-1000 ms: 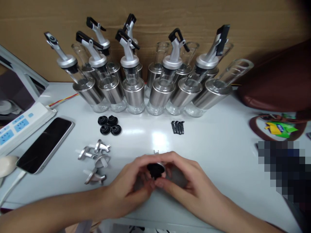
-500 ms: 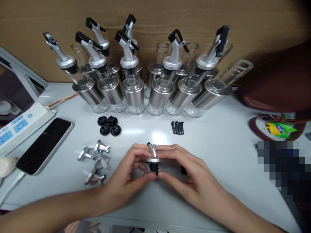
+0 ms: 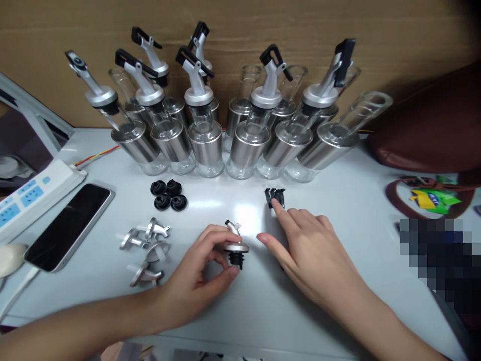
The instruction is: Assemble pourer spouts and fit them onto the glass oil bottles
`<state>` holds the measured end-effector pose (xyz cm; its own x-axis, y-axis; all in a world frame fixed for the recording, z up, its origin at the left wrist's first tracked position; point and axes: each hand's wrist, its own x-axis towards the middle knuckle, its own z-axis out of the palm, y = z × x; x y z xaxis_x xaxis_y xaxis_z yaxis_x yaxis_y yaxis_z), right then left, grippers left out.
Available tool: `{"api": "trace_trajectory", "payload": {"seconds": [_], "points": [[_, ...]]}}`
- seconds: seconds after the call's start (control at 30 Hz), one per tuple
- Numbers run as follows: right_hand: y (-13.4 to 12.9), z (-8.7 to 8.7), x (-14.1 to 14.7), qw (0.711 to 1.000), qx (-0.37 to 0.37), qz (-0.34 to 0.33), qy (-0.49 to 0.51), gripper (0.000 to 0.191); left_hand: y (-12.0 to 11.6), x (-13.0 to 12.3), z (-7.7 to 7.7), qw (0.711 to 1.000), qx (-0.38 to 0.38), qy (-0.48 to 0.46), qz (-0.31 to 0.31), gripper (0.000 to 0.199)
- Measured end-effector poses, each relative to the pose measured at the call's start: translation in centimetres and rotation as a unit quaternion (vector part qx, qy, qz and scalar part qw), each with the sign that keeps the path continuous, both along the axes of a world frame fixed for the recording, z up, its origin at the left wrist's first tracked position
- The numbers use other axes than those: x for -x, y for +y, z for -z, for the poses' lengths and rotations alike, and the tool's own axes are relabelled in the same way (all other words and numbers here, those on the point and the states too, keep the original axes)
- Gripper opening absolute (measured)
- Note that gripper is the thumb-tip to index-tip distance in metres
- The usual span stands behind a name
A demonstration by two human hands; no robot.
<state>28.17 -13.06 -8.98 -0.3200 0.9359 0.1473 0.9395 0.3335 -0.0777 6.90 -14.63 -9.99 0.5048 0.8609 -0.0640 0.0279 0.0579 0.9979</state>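
Observation:
My left hand (image 3: 210,265) grips a bottle pourer (image 3: 236,247) with a silver spout and cap above a ribbed black stopper. It is held upright over the table, thumb at the stopper's lower end and fingers at the cap. To its right, my right hand (image 3: 308,245) is spread, thumb apart from the fingers and nothing in its grasp. Its index fingertip reaches a row of small black levers (image 3: 280,196); whether it touches them I cannot tell. Silver spout pieces (image 3: 152,243) lie left of my left hand, and black rubber stoppers (image 3: 169,194) sit behind those.
Several glass bottles with steel sleeves (image 3: 206,143) line the back, some topped with pourers, before a cardboard sheet (image 3: 240,25). At left are a phone (image 3: 69,225) and a white power strip (image 3: 33,195). A brown bag (image 3: 428,125) and a green-yellow packet (image 3: 434,199) are at right.
My right hand has let go of the pourer and moved right and away from me to the black levers, its fingers opening. My left hand still holds the pourer in nearly the same place.

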Motion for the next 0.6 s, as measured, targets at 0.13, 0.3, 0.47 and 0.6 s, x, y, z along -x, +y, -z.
{"api": "trace_trajectory", "payload": {"seconds": [0.13, 0.3, 0.47, 0.6], "points": [[0.15, -0.23, -0.09, 1.0, 0.012, -0.015, -0.015, 0.05, 0.11, -0.03, 0.05, 1.0, -0.001, -0.005, 0.001, 0.037], [0.1, -0.53, 0.04, 0.997, 0.027, -0.06, 0.046, 0.015, 0.25, 0.0, -0.05, 0.999, -0.031, 0.018, -0.008, 0.032], [0.14, -0.09, -0.14, 0.999, 0.009, -0.031, 0.037, 0.009, 0.24, 0.11, 0.12, 0.998, -0.048, 0.034, -0.015, 0.027], [0.15, 0.09, -0.28, 0.999, -0.01, -0.02, 0.034, 0.019, 0.09, 0.25, 0.29, 0.998, -0.047, 0.035, -0.005, 0.031]]}}
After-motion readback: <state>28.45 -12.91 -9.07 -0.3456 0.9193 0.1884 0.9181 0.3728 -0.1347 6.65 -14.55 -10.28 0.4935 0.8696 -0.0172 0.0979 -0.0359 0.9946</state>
